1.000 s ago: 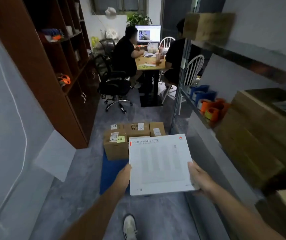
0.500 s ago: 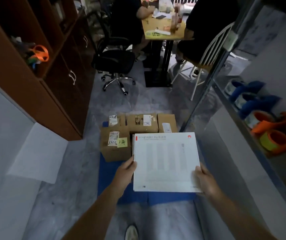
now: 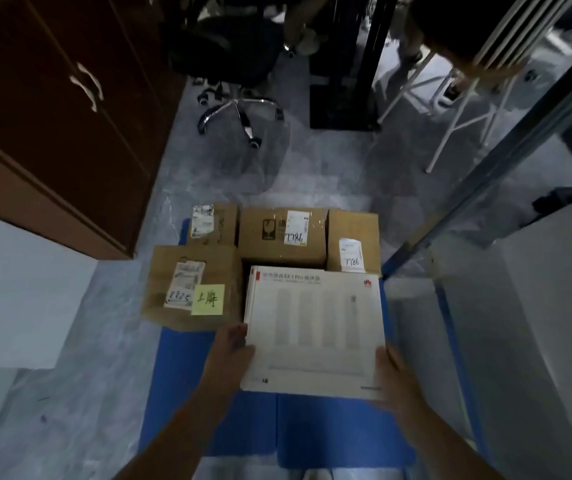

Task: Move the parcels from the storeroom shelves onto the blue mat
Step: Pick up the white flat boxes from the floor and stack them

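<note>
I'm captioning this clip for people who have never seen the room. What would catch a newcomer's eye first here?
The big white box in the middle stands out first, gripped at its side edges by the left hand and right hand over the blue mat. Next come the four cardboard parcels packed together at the mat's far end. The near-left one bears a yellow sticky note.
</note>
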`<state>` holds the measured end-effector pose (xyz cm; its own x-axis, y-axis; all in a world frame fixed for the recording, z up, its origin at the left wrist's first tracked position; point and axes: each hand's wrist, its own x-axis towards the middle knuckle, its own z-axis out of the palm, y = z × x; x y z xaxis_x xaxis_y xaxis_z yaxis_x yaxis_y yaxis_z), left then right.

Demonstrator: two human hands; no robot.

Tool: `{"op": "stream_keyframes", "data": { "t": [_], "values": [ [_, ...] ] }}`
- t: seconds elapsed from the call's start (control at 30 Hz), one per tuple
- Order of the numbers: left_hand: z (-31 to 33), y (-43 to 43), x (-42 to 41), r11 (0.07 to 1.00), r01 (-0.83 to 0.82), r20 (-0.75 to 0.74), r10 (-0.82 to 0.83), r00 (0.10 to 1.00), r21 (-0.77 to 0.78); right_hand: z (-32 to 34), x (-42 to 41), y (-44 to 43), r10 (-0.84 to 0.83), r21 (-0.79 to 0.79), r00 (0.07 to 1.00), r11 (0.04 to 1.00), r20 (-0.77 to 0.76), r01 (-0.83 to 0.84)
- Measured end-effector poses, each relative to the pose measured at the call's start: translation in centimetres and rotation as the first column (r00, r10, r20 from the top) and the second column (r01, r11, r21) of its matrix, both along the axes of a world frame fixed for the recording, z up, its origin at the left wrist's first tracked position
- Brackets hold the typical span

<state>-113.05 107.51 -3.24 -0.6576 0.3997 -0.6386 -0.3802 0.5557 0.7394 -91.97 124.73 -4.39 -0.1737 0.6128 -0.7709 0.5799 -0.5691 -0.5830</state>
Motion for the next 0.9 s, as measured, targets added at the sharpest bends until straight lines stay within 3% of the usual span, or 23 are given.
{"op": "stream_keyframes", "data": {
  "t": [0.2, 0.47, 0.57, 0.73, 0.9],
  "values": [
    [-11.1, 5.1, -3.2, 0.995, -0.061, 0.009, 0.062, 0.998, -0.074, -10.1, -4.4, 6.1, 0.104, 0.065, 0.989, 0.993, -0.107, -0.098],
    [-17.3, 9.5, -6.8, 0.988, -0.013, -0.023, 0.01, 1.0, -0.157, -17.8, -8.8, 6.7, 0.195, -0.01, 0.97, 0.98, -0.145, -0.198],
    [-18.1, 10.2, -7.3, 0.983, 0.013, -0.043, -0.021, 0.999, -0.184, -18.8, -8.7, 6.4, 0.263, 0.018, 0.955, 0.965, -0.135, -0.263],
    [-17.2, 9.6, -6.9, 0.986, 0.036, 0.091, -0.021, 0.996, -0.166, -17.7, -8.6, 6.3, 0.263, 0.014, 0.96, 0.965, -0.101, -0.263],
    [-10.4, 8.7, -5.8, 0.979, 0.139, 0.069, -0.131, 0.989, -0.147, -10.8, -9.1, 7.6, 0.296, 0.111, 0.952, 0.952, -0.079, -0.287]
  ]
}}
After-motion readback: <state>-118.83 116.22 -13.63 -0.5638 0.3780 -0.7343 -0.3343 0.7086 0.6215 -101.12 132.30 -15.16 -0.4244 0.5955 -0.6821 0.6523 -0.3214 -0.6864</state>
